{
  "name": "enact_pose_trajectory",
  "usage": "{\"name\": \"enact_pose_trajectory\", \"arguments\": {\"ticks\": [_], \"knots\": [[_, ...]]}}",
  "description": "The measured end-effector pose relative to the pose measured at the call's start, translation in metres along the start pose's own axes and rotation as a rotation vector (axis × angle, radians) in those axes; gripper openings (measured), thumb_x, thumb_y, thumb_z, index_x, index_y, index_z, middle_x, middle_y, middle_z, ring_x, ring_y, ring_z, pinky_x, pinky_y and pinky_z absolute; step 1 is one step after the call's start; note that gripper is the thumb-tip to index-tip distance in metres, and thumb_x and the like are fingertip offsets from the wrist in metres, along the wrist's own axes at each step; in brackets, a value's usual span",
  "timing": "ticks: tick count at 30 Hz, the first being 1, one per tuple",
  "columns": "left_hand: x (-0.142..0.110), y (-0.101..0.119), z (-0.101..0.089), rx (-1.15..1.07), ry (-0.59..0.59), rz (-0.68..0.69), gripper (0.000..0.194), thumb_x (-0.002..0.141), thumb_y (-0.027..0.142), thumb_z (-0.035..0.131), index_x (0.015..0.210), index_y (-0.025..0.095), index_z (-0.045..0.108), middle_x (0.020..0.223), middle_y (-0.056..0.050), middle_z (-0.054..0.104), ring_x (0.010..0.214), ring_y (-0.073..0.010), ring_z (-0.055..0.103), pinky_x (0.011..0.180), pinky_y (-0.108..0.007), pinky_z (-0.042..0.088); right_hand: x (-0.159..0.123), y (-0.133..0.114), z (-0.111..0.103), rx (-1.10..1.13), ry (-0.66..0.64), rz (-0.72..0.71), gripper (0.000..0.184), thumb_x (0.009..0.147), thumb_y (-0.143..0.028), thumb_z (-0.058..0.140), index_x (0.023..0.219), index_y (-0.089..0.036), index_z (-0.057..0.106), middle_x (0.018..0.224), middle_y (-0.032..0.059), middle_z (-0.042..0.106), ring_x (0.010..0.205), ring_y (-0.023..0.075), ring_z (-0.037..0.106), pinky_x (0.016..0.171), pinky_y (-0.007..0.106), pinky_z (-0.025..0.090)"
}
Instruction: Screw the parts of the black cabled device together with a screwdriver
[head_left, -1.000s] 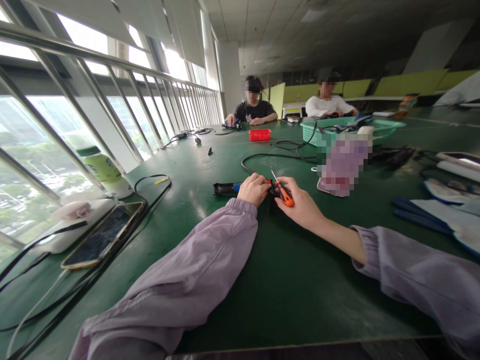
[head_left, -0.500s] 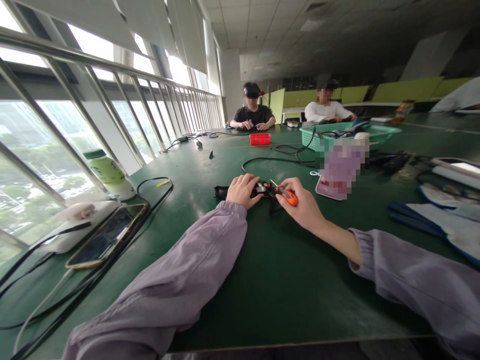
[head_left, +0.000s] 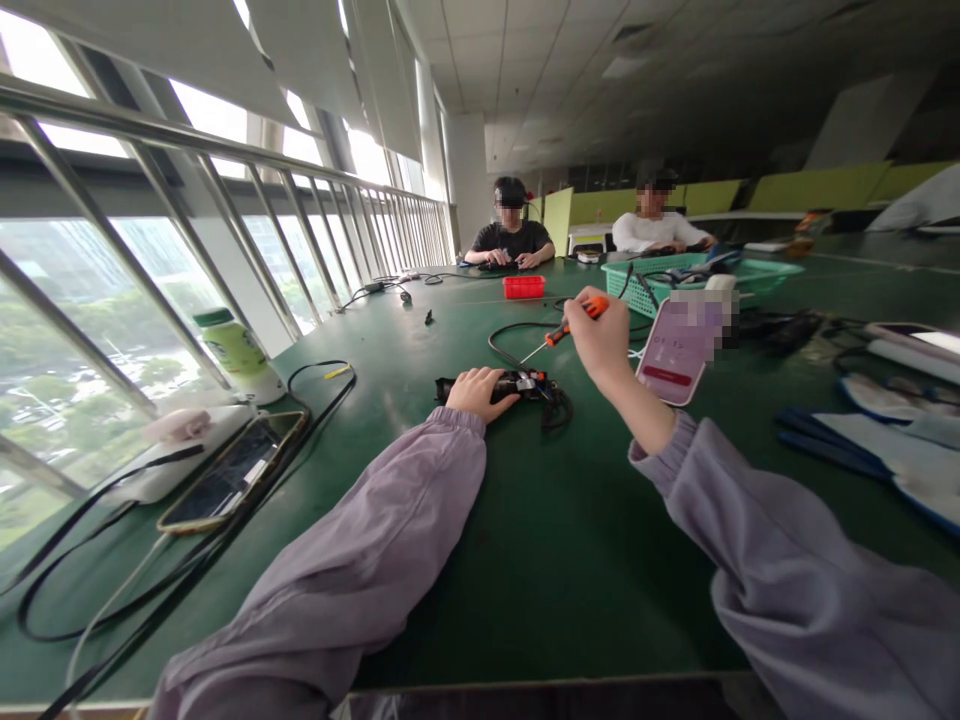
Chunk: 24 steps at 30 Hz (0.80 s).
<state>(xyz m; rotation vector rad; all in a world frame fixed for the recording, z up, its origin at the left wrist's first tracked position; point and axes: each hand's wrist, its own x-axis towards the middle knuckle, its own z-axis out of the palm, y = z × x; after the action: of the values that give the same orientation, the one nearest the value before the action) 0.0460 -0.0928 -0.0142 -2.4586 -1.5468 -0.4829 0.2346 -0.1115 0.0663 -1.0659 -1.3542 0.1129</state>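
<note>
A black, tube-shaped device [head_left: 529,384] with silver and orange parts at its right end lies on the green table. My left hand [head_left: 478,391] is wrapped over its middle and holds it down. Dark wires [head_left: 556,408] curl beside the right end. Above and to the right, my right hand [head_left: 604,335] grips an orange and black screwdriver [head_left: 577,320]. The screwdriver's thin metal shaft slants down to the left, and its tip is above the device or just behind it; I cannot tell whether they touch.
A propped phone [head_left: 671,350] stands right of my right hand, before a green basket [head_left: 637,285]. Farther back is a red box [head_left: 523,288]. Gloves [head_left: 862,440] lie right; another phone [head_left: 232,475], cables and a bottle [head_left: 238,355] are left. Two people sit across the table.
My right hand has lifted with the screwdriver, up and away from the device's right end. My left hand stays on the device. The view has shifted slightly.
</note>
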Motion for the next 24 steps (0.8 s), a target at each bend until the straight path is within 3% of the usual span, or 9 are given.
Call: {"name": "enact_pose_trajectory", "arguments": {"ticks": [4, 12, 20, 24], "knots": [[-0.001, 0.001, -0.001, 0.01, -0.004, 0.005, 0.054, 0.085, 0.053, 0.046, 0.123, 0.015, 0.051, 0.113, -0.009, 0.061, 0.107, -0.0261, 0.053, 0.094, -0.038, 0.039, -0.017, 0.009, 0.002, 0.043, -0.032, -0.012, 0.019, 0.068, -0.022, 0.048, 0.05, -0.022, 0.042, 0.049, -0.0049, 0.04, 0.05, 0.0104, 0.04, 0.055, 0.025, 0.034], [-0.002, 0.002, 0.0, -0.007, 0.013, 0.007, 0.051, 0.083, 0.051, 0.049, 0.122, 0.018, 0.052, 0.112, -0.009, 0.061, 0.106, -0.0257, 0.053, 0.093, -0.038, 0.04, -0.019, 0.02, -0.005, 0.178, 0.069, 0.048, 0.021, 0.068, -0.022, 0.05, 0.049, -0.021, 0.042, 0.047, -0.0055, 0.041, 0.05, 0.0098, 0.039, 0.055, 0.024, 0.034], [-0.002, 0.001, 0.002, 0.004, 0.019, 0.01, 0.051, 0.084, 0.051, 0.048, 0.121, 0.017, 0.052, 0.11, -0.01, 0.061, 0.105, -0.0257, 0.054, 0.092, -0.038, 0.04, -0.025, 0.025, -0.001, 0.171, 0.022, 0.076, 0.02, 0.07, -0.024, 0.05, 0.052, -0.02, 0.044, 0.05, -0.0051, 0.043, 0.052, 0.01, 0.041, 0.056, 0.025, 0.034], [-0.002, 0.001, 0.001, 0.017, 0.016, 0.011, 0.052, 0.084, 0.052, 0.047, 0.122, 0.016, 0.051, 0.112, -0.01, 0.061, 0.106, -0.0257, 0.053, 0.093, -0.038, 0.039, -0.028, 0.018, -0.005, 0.039, -0.007, 0.035, 0.031, 0.077, -0.038, 0.049, 0.052, -0.02, 0.044, 0.05, -0.0041, 0.043, 0.052, 0.0108, 0.041, 0.058, 0.025, 0.035]]}}
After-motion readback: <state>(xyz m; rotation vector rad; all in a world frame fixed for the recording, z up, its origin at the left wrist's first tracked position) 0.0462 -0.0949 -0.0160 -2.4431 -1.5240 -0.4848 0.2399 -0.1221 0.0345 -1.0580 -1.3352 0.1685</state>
